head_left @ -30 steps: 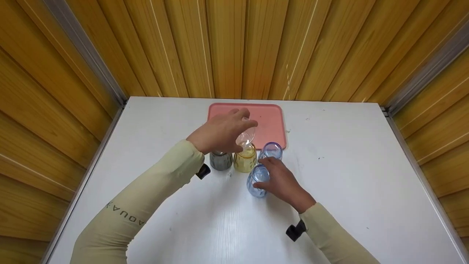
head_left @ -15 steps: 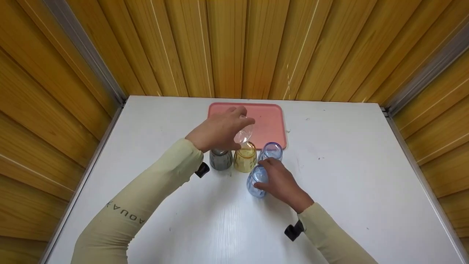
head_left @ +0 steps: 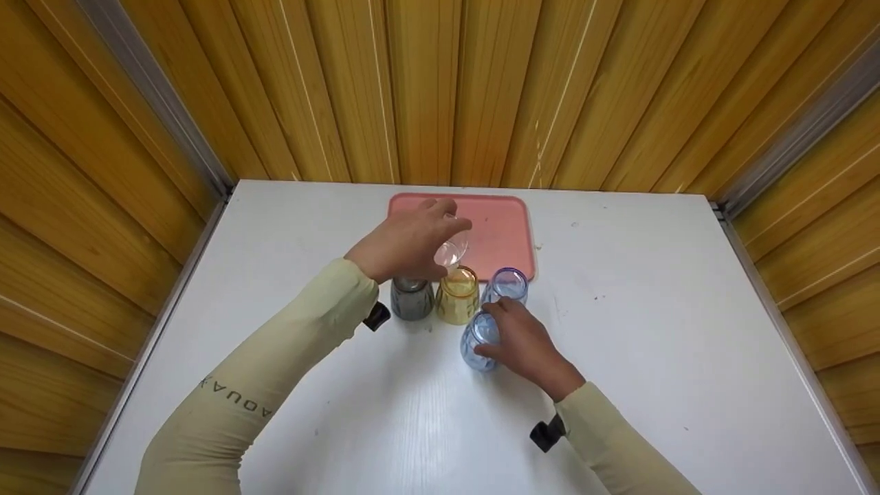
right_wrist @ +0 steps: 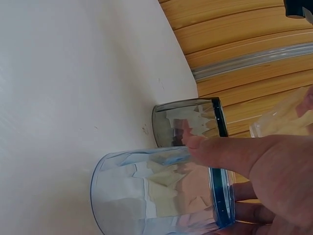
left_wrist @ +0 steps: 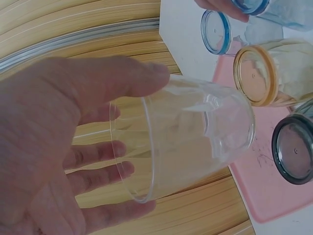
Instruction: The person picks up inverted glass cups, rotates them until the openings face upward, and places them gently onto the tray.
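My left hand point(head_left: 405, 240) holds a clear glass point(left_wrist: 195, 127) from above, thumb and fingers around its wide rim, the narrower base pointing away from the palm. In the head view this glass is over the pink tray's near part, just behind a yellow glass point(head_left: 457, 307). My right hand point(head_left: 526, 347) grips a light blue glass point(right_wrist: 142, 196) near its upper end; the glass stands upside down on the table, in front of the others. Behind that hand is a glass with a blue-violet ring point(head_left: 507, 289), partly hidden. A dark grey glass point(head_left: 412, 307) stands left of the yellow one.
The pink tray point(head_left: 498, 230) lies flat at the back of the white table point(head_left: 646, 309). The yellow, grey and blue-violet glasses stand base up in a row along its near edge. Wood-patterned walls point(head_left: 426, 89) rise behind and at both sides.
My left hand has drifted slightly left and back with the clear glass, away from above the yellow glass. The right hand stays on the light blue glass with hardly any movement.
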Demonstrator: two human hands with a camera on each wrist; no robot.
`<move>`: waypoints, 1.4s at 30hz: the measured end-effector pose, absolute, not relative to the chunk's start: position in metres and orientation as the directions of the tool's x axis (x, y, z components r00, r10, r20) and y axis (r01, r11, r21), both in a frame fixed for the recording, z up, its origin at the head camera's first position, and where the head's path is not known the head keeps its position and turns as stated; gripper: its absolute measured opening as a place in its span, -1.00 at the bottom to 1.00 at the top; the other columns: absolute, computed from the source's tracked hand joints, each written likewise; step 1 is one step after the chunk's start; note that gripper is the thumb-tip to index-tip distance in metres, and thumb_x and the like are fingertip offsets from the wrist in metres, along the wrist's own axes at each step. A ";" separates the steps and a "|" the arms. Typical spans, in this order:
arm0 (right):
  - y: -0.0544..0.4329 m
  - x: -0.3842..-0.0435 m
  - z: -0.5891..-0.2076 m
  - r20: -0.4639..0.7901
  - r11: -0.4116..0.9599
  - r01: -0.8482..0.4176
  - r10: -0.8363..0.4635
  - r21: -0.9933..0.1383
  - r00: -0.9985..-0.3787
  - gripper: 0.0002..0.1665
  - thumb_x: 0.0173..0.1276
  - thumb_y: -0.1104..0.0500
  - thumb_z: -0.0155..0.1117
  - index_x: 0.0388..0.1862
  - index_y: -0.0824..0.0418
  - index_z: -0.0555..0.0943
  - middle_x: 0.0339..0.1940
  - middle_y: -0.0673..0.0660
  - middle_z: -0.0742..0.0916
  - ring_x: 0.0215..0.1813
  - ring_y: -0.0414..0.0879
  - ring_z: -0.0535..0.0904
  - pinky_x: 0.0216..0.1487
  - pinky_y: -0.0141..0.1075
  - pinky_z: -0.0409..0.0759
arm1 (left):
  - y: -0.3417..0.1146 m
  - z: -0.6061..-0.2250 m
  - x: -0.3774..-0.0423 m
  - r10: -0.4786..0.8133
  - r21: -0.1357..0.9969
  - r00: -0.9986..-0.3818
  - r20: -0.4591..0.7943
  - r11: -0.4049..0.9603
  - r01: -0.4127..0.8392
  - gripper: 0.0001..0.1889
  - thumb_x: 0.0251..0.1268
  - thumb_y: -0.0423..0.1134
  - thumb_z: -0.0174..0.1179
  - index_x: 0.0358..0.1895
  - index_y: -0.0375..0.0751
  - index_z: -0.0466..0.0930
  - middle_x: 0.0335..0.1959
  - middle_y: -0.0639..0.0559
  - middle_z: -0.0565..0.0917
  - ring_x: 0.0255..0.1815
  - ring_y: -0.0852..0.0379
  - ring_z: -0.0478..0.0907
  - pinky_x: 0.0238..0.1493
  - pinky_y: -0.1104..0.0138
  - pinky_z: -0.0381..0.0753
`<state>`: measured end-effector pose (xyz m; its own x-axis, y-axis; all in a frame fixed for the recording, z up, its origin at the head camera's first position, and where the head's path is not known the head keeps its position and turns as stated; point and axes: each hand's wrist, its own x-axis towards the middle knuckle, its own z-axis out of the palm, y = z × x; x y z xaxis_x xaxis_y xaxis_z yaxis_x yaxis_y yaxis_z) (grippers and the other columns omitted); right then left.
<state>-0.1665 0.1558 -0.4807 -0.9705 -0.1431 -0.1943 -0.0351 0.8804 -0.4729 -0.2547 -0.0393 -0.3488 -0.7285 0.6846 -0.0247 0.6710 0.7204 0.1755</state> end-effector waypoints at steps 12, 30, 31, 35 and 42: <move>0.157 -0.166 -0.486 -0.130 0.884 -0.096 -0.173 -0.458 -0.976 -0.12 -0.02 0.05 0.60 0.28 0.24 0.45 0.27 0.23 0.50 0.28 0.08 0.47 0.23 -0.04 0.56 | -0.039 -0.350 -0.261 0.687 0.161 -0.727 -0.014 0.719 0.676 -0.26 -0.04 -0.10 0.49 0.31 0.09 0.43 0.17 -0.01 0.44 0.15 0.03 0.45 0.06 0.13 0.66; 0.158 -0.166 -0.486 -0.143 0.881 -0.085 -0.170 -0.466 -0.975 -0.11 -0.01 0.04 0.59 0.31 0.20 0.43 0.31 0.20 0.49 0.31 0.07 0.47 0.22 -0.05 0.56 | -0.041 -0.356 -0.269 0.673 0.173 -0.740 -0.014 0.730 0.661 -0.27 -0.02 -0.11 0.49 0.30 0.08 0.42 0.18 -0.03 0.42 0.10 0.03 0.47 0.06 0.11 0.66; 0.158 -0.166 -0.485 -0.143 0.880 -0.087 -0.172 -0.466 -0.975 -0.11 -0.01 0.04 0.59 0.30 0.20 0.43 0.31 0.20 0.49 0.31 0.08 0.47 0.22 -0.04 0.56 | -0.041 -0.356 -0.270 0.672 0.173 -0.740 -0.014 0.731 0.660 -0.28 -0.03 -0.11 0.49 0.30 0.07 0.42 0.17 -0.03 0.43 0.07 0.03 0.49 0.05 0.11 0.67; 0.157 -0.166 -0.485 -0.149 0.877 -0.081 -0.170 -0.473 -0.974 -0.11 -0.02 0.05 0.59 0.30 0.20 0.43 0.30 0.20 0.49 0.29 0.07 0.48 0.21 -0.04 0.57 | -0.043 -0.358 -0.272 0.668 0.176 -0.744 -0.009 0.734 0.656 -0.29 -0.03 -0.11 0.49 0.29 0.06 0.43 0.13 -0.02 0.44 0.02 0.03 0.51 0.05 0.13 0.67; 0.157 -0.166 -0.484 -0.149 0.885 -0.073 -0.159 -0.461 -0.976 -0.12 -0.02 0.03 0.60 0.29 0.17 0.45 0.25 0.18 0.51 0.25 0.03 0.49 0.19 -0.07 0.59 | -0.045 -0.358 -0.274 0.655 0.182 -0.756 0.002 0.743 0.644 -0.28 -0.03 -0.12 0.49 0.29 0.06 0.44 0.13 -0.03 0.45 0.01 0.00 0.54 0.05 0.13 0.67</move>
<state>-0.1660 0.1569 -0.4842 -0.9760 -0.1588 -0.1493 -0.0735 0.8846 -0.4606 -0.2736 -0.0449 -0.3585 -0.7560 0.6546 0.0025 0.6441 0.7431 0.1815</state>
